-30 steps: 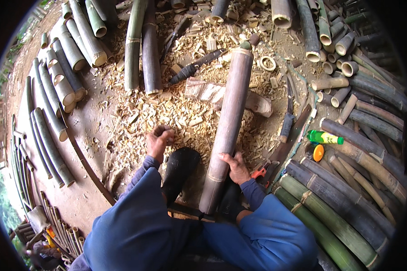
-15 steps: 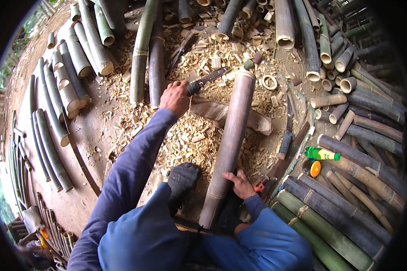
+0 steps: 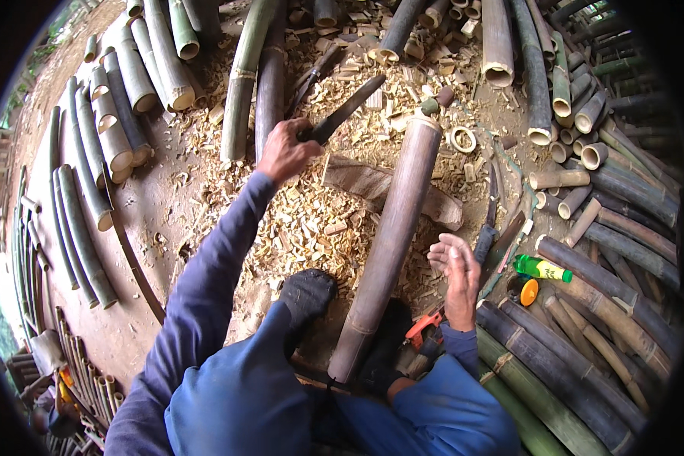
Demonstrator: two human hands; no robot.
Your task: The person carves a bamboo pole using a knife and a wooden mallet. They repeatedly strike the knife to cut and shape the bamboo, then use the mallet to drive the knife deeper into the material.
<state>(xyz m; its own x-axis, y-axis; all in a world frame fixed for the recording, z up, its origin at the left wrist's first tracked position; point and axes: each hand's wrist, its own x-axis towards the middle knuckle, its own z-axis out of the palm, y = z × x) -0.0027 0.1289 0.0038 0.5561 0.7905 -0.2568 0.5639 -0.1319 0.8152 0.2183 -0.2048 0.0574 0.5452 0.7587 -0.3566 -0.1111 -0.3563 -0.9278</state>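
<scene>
My left hand (image 3: pixel 285 150) is closed round the handle of a dark-bladed machete (image 3: pixel 347 110), its blade pointing up and to the right above the wood chips. A thick purplish-brown bamboo pole (image 3: pixel 391 235) lies slanting from between my feet, its far part across a rough wooden block (image 3: pixel 357 182). My right hand (image 3: pixel 457 277) is raised beside the pole, apart from it, with fingers stretched out and nothing held. Below that hand an orange-handled tool (image 3: pixel 424 327) lies near my right leg.
Wood chips (image 3: pixel 304 228) cover the ground around the block. Bamboo poles (image 3: pixel 562 365) lie stacked on the right, with more bamboo lengths (image 3: pixel 114 144) on the left. A green bottle (image 3: pixel 542 268), an orange lid (image 3: pixel 529 289) and another blade with a dark handle (image 3: pixel 485 239) are at the right.
My right hand has let go of the pole and moved up and to the right, opening. My left hand has shifted slightly left and up, turning the machete's blade more upward.
</scene>
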